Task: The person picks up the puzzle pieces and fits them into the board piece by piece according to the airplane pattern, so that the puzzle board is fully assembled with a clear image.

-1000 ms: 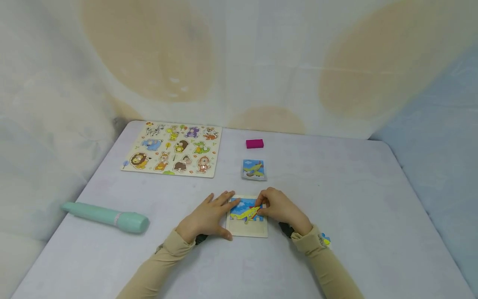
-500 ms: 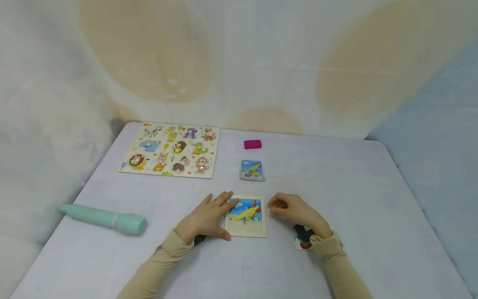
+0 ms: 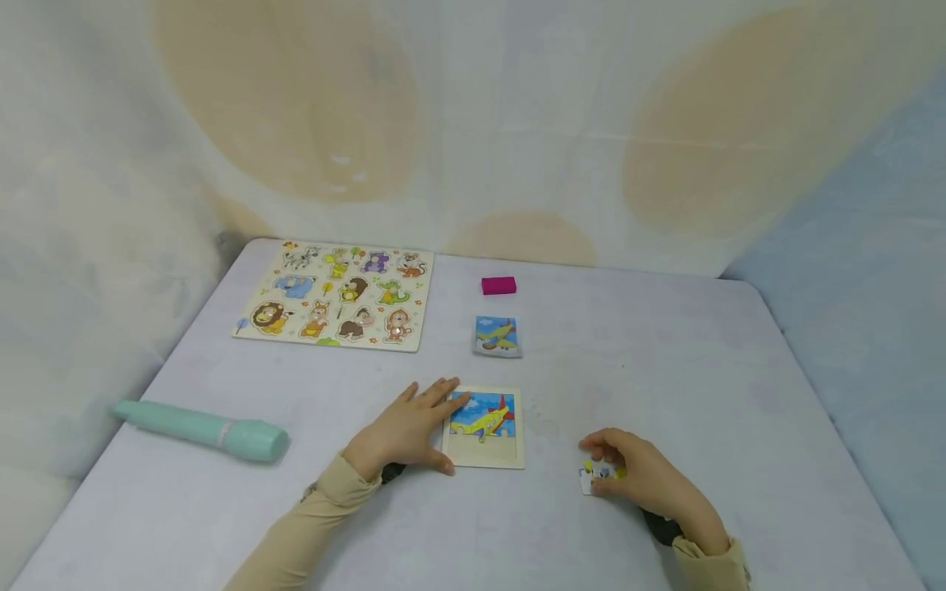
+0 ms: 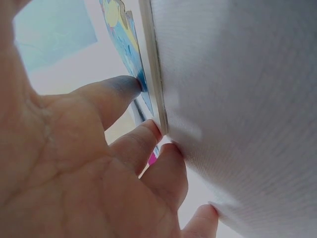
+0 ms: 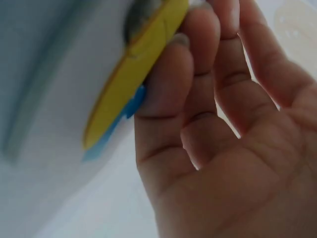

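On the pale desk [image 3: 739,427], near right, the half-curled right hand [image 3: 650,480] is touching a thin yellow puzzle piece [image 5: 126,79]; pinching or not, cannot tell. Edge grip advisable. Slightly farther, the spread left hand [image 3: 406,431] is resting on the square wooden puzzle tray [image 3: 484,453].

Puzzle frame [image 3: 484,453]: upper left corner covered by the left hand [image 3: 406,431]. Right of frame, the right hand [image 3: 639,476] hides part of the loose pieces [image 3: 602,471]; count and outlines unclear, likewise whether thumb and fingers pinch one. Right wrist view: yellow and blue pieces blurred, running out at top; one or several, cannot tell. Left wrist view: frame cut by top edge. Beyond frame, aeroplane card [image 3: 497,336] too small for fine detail. Nearer than frame, left sleeve [image 3: 303,525] and right sleeve [image 3: 711,565] cut by bottom edge.
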Tool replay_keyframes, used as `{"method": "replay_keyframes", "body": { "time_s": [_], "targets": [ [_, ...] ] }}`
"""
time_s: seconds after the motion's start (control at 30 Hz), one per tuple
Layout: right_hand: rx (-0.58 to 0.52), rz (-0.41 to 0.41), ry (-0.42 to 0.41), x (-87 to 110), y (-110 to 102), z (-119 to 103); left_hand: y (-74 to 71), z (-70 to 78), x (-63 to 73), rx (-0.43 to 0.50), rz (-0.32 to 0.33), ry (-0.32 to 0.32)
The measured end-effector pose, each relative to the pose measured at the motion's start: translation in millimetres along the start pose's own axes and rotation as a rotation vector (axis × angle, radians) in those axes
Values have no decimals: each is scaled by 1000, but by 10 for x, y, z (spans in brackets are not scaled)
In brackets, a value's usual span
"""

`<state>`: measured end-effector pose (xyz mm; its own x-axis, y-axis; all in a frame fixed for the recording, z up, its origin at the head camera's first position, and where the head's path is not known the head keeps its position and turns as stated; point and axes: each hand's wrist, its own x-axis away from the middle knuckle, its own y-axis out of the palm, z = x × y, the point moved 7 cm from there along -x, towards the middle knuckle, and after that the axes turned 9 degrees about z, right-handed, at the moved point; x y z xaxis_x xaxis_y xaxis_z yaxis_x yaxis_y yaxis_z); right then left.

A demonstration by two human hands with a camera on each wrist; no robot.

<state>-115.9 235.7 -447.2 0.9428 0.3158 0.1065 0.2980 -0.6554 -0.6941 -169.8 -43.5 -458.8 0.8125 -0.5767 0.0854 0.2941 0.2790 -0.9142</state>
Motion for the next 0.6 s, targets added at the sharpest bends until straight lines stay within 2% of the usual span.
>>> {"method": "replay_keyframes", "body": {
  "time_s": [0.17, 0.4, 0.6],
  "targets": [
    [51, 31, -58, 47, 15, -17, -18, -7, 10, 6, 7, -8],
    [9, 79, -55, -44, 36, -8, -5, -9, 22, 18, 10, -4],
    [-60, 58, 14, -249, 79, 58, 11, -17, 12, 5, 4, -1]
  ]
}}
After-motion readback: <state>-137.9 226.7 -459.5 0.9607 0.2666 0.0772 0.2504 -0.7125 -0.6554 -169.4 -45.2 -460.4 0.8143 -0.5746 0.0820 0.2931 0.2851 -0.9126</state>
